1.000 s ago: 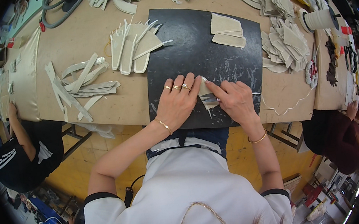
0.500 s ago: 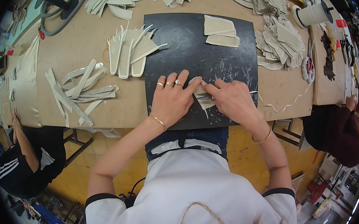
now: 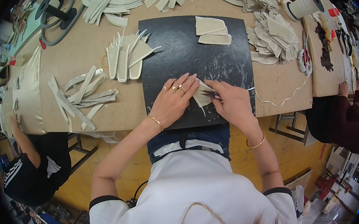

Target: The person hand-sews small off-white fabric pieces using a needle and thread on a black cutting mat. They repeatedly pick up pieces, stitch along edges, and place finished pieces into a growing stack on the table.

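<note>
On the black cutting mat in front of me lies a pale beige, fabric-like piece with a thin strip hanging off its near end. My left hand rests flat over the piece's left side, fingers stretched out and holding nothing. At its right side, my right hand is closed round a small dark pointed blade, whose handle the fingers hide. The blade's tip is over the piece. Two or so similar beige pieces lie farther up the mat.
Left of the mat are pieces with white cord edging and loose strips. Heaps of beige pieces lie right and along the back. A white cord spool and red-and-white handled scissors are at right. Other people sit on both sides.
My left fingers have straightened out over the piece. My right hand has drawn slightly away from the left fingertips, its index finger no longer meeting them. The whole view has shifted slightly.
</note>
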Motion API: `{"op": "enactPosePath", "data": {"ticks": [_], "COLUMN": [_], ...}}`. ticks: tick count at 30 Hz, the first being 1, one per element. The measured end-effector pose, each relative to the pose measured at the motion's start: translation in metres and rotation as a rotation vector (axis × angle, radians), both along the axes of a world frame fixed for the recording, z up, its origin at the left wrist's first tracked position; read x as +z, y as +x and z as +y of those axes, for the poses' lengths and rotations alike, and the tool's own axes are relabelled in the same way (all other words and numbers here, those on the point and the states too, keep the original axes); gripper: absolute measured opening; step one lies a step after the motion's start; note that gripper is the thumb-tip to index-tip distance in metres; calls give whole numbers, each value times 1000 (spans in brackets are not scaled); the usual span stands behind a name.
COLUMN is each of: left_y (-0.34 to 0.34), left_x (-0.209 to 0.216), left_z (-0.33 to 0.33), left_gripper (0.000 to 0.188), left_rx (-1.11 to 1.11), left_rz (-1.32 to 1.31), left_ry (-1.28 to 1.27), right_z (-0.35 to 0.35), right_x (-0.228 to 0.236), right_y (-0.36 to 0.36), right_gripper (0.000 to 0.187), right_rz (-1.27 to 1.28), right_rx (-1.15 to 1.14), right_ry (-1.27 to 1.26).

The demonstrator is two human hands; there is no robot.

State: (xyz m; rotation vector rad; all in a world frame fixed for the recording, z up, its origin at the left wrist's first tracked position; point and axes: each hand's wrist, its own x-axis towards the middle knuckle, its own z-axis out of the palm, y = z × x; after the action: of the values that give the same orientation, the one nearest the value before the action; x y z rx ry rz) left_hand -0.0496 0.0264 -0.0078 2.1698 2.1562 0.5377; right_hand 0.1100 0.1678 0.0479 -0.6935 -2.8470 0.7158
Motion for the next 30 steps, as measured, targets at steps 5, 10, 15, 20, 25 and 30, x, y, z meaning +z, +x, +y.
{"op": "enactPosePath", "data": {"ticks": [5, 10, 15, 20, 25, 30], "left_y": [3, 10, 12, 10, 10, 15], "left_x": [2, 9, 11, 10, 10, 11], "left_z": [1, -2, -5, -5, -6, -5], "left_gripper": [56, 53, 53, 54, 54, 51], "left_rx": [1, 28, 43, 37, 38, 49], "left_rz": [-18, -32, -35, -95, -69, -49], "left_ry": [-51, -95, -163, -189, -181, -159], "right_z": [-3, -2, 3, 7, 12, 6], "right_x": [18, 16, 7, 7, 12, 12], "right_y": [4, -13, -30, -30, -32, -37], "right_gripper": [30, 43, 44, 42, 28, 31], "right_rz": [-243, -248, -288, -283, -332, -124], "right_rx": [-345, -391, -342, -315, -321, -312], "right_ry": [-244, -276, -335, -396, -390, -295]}}
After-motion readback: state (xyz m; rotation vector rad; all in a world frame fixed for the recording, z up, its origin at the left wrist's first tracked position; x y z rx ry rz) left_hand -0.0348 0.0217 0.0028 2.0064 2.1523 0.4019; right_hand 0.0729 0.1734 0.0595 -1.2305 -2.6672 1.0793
